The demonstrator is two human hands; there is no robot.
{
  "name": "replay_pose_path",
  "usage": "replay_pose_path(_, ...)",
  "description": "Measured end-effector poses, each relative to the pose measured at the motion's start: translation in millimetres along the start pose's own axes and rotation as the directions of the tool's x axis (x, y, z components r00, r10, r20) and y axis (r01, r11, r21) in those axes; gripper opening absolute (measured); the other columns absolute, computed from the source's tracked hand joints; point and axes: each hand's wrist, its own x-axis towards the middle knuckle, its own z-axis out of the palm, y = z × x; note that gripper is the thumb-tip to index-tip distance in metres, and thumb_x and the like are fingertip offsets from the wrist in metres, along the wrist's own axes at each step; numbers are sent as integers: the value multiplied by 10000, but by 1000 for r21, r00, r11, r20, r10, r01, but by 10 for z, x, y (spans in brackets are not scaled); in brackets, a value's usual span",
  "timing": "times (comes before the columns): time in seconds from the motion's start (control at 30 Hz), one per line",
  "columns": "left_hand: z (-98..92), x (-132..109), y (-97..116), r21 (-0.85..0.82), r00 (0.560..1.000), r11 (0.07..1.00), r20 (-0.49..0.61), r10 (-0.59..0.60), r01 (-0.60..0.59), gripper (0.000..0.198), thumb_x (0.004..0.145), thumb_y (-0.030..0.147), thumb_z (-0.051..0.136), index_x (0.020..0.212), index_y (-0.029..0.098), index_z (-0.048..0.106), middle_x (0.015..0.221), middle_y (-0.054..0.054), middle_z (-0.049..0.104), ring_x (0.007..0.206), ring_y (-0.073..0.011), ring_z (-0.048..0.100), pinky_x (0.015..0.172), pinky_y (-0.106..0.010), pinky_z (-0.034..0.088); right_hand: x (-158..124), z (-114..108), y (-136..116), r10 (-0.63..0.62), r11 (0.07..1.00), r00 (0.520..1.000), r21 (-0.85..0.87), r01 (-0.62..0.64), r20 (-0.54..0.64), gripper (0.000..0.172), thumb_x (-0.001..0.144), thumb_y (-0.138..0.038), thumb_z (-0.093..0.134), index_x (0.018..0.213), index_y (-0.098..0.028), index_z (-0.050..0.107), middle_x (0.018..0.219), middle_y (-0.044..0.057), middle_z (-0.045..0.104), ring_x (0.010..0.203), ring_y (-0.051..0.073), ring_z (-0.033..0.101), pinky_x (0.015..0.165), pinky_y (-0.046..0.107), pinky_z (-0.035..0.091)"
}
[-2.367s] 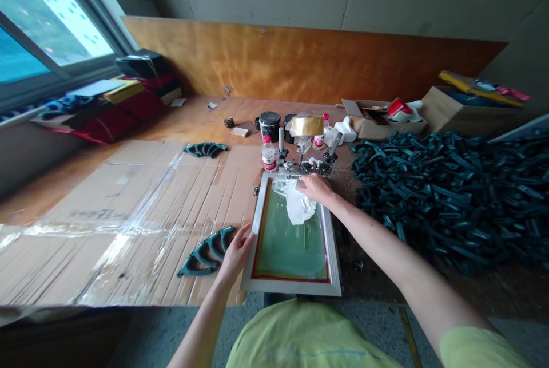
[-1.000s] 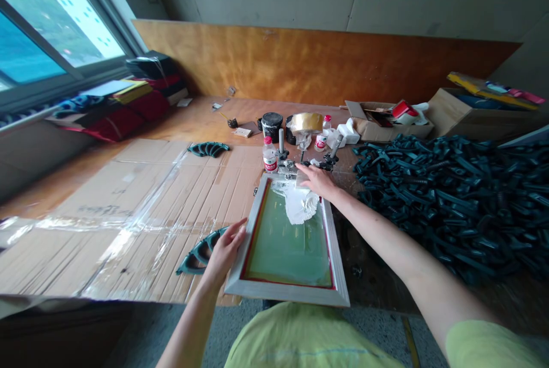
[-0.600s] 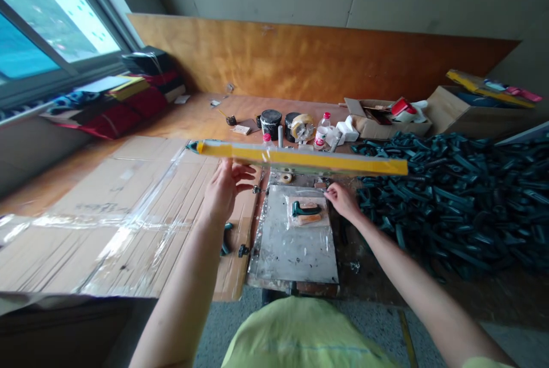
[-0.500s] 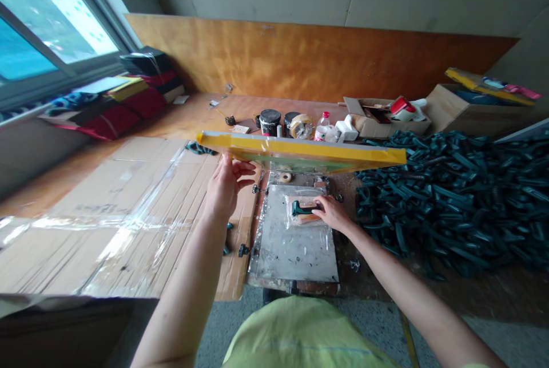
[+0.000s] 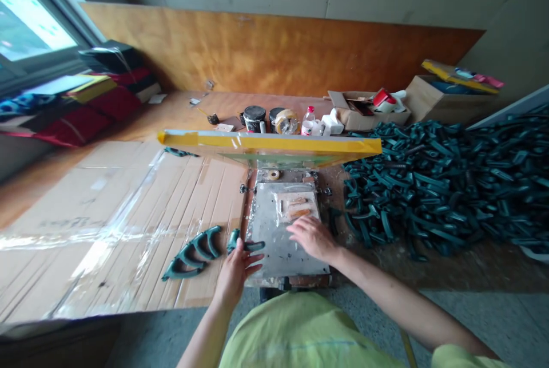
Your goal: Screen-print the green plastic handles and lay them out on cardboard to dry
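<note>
My left hand (image 5: 234, 270) grips a dark green plastic handle (image 5: 255, 246) between thumb and fingers, at the left edge of the grey metal plate (image 5: 274, 253). Over that plate hovers my right hand (image 5: 315, 237), fingers apart and nothing in them. Just beyond its fingertips is a clear-taped holder with brown strips (image 5: 298, 206), bare of any handle. Left of my left hand, several more green handles (image 5: 193, 253) lie in a nested row on the cardboard (image 5: 128, 230). A yellow-taped frame (image 5: 274, 142) stands tilted up behind the plate.
A large heap of green handles (image 5: 398, 185) covers the table's right side. Along the back stand black tubs (image 5: 254, 119), a tape roll (image 5: 287, 122), a red-capped bottle (image 5: 307, 121) and open cartons (image 5: 373, 113). Dark red bundles (image 5: 107, 110) lie by the window.
My left hand has left the yellow frame, come down and now has a green handle. My right hand has let go of the handle in the holder and drawn nearer. The view has shifted right.
</note>
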Motion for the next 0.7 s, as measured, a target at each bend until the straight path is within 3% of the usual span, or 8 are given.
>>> replay_pose_path(0.07, -440, 84, 34, -6, 978, 998, -198, 59, -62, 365, 910, 499, 490, 904, 156, 616, 808, -92, 731, 714, -189, 712, 668, -315, 586, -171, -67, 410, 285, 957, 958, -60, -283, 23, 123, 923, -215, 556, 957, -205, 674, 955, 60, 689, 912, 192, 610, 805, 299, 447)
replay_pose_path(0.13, -906, 148, 29, 17, 912, 995, -397, 100, -102, 352, 945, 446, 415, 853, 161, 600, 744, -86, 722, 678, -176, 701, 712, -332, 591, -351, -95, 827, 543, 837, 837, -123, -533, 70, 150, 922, -201, 524, 937, -208, 674, 964, 65, 703, 868, 190, 642, 746, 282, 449)
replay_pose_path(0.2, -1296, 172, -17, 73, 838, 994, -535, 108, -82, 362, 953, 412, 368, 830, 163, 600, 690, -90, 707, 653, -179, 693, 712, -341, 593, -499, -43, 1132, 684, 730, 710, -168, -663, 166, 150, 918, -264, 532, 960, -219, 669, 909, 63, 722, 823, 202, 667, 695, 282, 446)
replay_pose_path(0.27, -1552, 174, -79, 119, 784, 993, -613, 91, -23, 404, 941, 421, 356, 810, 148, 624, 644, -110, 691, 622, -198, 684, 668, -348, 593, -594, 74, 1288, 720, 694, 655, -195, -694, 232, 179, 913, -325, 536, 1004, -224, 653, 867, 68, 729, 799, 220, 681, 672, 291, 445)
replay_pose_path(0.43, -1743, 236, -173, 155, 722, 987, -688, 71, 51, 523, 893, 520, 375, 763, 108, 669, 631, -162, 684, 595, -233, 672, 582, -351, 569, -686, 267, 1331, 704, 707, 681, -284, -647, 202, 221, 940, -320, 459, 1043, -212, 622, 913, 101, 722, 793, 236, 684, 653, 315, 454)
replay_pose_path(0.53, -1785, 281, -180, 202, 724, 975, -686, 74, 93, 524, 882, 532, 375, 690, 134, 657, 643, -167, 686, 604, -237, 669, 576, -343, 557, -726, 211, 1372, 703, 678, 701, -414, -608, 120, 245, 940, -276, 434, 1063, -184, 624, 996, 149, 692, 803, 244, 679, 650, 330, 467)
replay_pose_path(0.7, -1875, 295, -127, 311, 737, 931, -672, 74, 190, 496, 863, 523, 383, 558, 201, 605, 523, -142, 635, 561, -269, 652, 526, -350, 536, -786, 129, 1489, 739, 633, 657, -488, -601, 151, 293, 923, -251, 421, 1117, -174, 627, 978, 169, 655, 814, 276, 691, 668, 367, 508)
